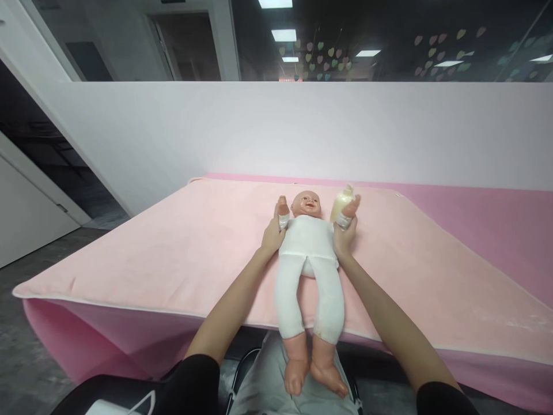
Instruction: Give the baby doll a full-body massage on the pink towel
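Observation:
A baby doll (307, 236) with a white cloth body lies on its back on the pink padded cover (173, 248). Its head points away from me, and its bare feet hang over the near edge above my lap. My left hand (273, 232) is wrapped round the doll's arm on the left, at the white cuff below its small hand. On the other side, my right hand (344, 235) grips the doll's other arm, which is raised. Just behind that arm stands a pale yellow pump bottle (343, 200), partly hidden by the doll's hand.
Beyond the table rises a white partition wall (302, 132) with dark glass above it. A darker pink cloth (484, 236) shows under the cover at the right and along the front. A white object with a cable (116, 407) sits at the bottom left.

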Motion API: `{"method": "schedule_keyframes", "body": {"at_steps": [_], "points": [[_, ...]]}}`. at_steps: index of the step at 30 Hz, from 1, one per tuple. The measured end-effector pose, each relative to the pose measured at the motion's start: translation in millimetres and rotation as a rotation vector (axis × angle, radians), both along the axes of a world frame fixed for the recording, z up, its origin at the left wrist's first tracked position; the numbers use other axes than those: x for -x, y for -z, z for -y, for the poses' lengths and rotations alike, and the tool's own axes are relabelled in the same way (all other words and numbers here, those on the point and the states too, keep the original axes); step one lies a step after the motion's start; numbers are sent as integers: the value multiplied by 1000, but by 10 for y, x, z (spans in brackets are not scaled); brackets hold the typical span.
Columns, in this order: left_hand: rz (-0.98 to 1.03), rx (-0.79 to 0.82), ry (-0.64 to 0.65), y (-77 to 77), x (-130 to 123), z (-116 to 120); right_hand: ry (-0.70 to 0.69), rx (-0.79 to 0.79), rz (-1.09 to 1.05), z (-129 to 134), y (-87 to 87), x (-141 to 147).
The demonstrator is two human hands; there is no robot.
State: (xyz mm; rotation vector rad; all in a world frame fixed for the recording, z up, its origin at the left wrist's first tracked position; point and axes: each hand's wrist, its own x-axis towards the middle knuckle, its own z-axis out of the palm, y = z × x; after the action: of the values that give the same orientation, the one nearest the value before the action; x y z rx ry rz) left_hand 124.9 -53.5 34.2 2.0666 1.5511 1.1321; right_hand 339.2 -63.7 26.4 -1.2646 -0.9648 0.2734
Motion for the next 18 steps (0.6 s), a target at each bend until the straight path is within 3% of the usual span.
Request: {"method": "schedule_keyframes", "body": {"at_steps": [6, 12, 18], "points": [[-245, 31, 9, -95, -33, 85, -189, 149, 479, 3, -14, -17], [-365, 35, -24, -120, -65, 107, -223, 169, 566, -29, -13, -60], [-259, 51, -4, -74, -27, 76, -208, 218, 613, 0, -48, -58]]}}
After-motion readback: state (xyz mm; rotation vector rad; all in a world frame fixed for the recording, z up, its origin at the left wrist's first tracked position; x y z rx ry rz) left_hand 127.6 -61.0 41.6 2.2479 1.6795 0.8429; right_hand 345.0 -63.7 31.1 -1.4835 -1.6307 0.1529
